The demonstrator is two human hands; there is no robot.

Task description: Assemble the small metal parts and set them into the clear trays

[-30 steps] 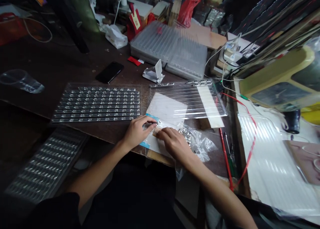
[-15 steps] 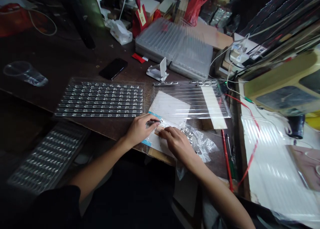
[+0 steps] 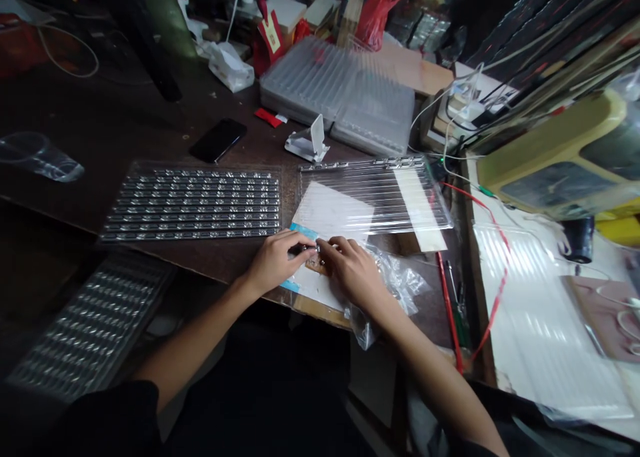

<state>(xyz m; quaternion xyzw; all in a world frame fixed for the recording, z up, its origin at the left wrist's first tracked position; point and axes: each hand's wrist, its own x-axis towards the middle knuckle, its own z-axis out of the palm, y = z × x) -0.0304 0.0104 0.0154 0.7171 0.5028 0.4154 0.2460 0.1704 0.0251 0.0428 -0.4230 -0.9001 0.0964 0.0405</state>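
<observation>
Thumb and fingers of my left hand [image 3: 273, 262] pinch a small dark electronic connector with a shiny metal end [image 3: 311, 248]. My right hand [image 3: 356, 272] is closed, its fingertips touching or nearly touching that metal end; whatever they pinch is hidden. Below both hands lies a white sheet with blue edges [image 3: 325, 294], bearing a small brown patch [image 3: 315, 265] with tiny metal bits. A clear plastic bag [image 3: 407, 285] spreads beside my right hand, partly covered by it.
Left of my hands lies a tray filled with rows of connectors [image 3: 195, 205]. A ribbed clear tray [image 3: 345, 184] with a few connectors along its far edge lies ahead. Beyond are a phone [image 3: 219, 140], a white stand [image 3: 307, 144] and stacked clear trays [image 3: 340, 84].
My right hand's fingertips have moved up and left to the connector in my left hand. The whole view has shifted slightly as the head turned.
</observation>
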